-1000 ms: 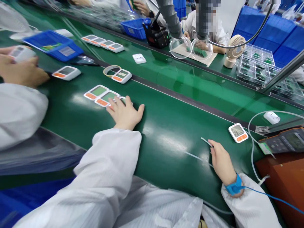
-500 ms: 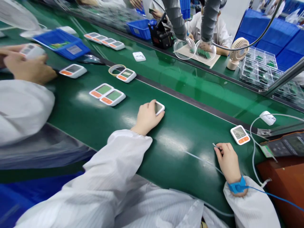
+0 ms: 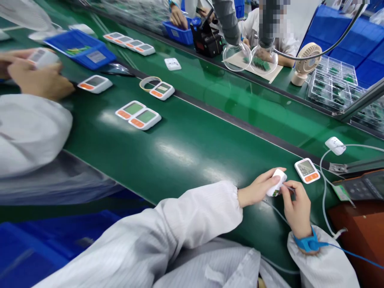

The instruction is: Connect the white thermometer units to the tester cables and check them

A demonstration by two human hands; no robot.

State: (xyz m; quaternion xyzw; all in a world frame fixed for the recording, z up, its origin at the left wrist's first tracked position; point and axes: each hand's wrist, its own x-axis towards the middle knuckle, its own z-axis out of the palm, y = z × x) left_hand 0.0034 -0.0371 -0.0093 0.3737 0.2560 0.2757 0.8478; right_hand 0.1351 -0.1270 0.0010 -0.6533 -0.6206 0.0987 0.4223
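My left hand (image 3: 258, 190) is closed on a small white digital display unit (image 3: 277, 182), its back turned up and a bit of green showing at the lower edge. Right against that unit, the fingertips of my right hand (image 3: 297, 208) pinch the end of a thin grey cable (image 3: 277, 212). Whether the cable end is inside the unit or only beside it, I cannot tell. A blue wrist strap (image 3: 309, 242) circles my right wrist. Just beyond my hands lies another display unit (image 3: 307, 171) with orange buttons and digits on its screen.
Two joined-looking units (image 3: 138, 115) rest mid-bench, with a tape ring (image 3: 150, 83) farther back. At left, a co-worker's hands (image 3: 42, 76) hold a unit near a blue tray (image 3: 79, 50). A meter (image 3: 363, 186) and a brown box (image 3: 360, 224) stand at right.
My left hand has picked the display unit up off the bench and carried it right, turning it over, to meet my right hand. My right hand still pinches the cable end.
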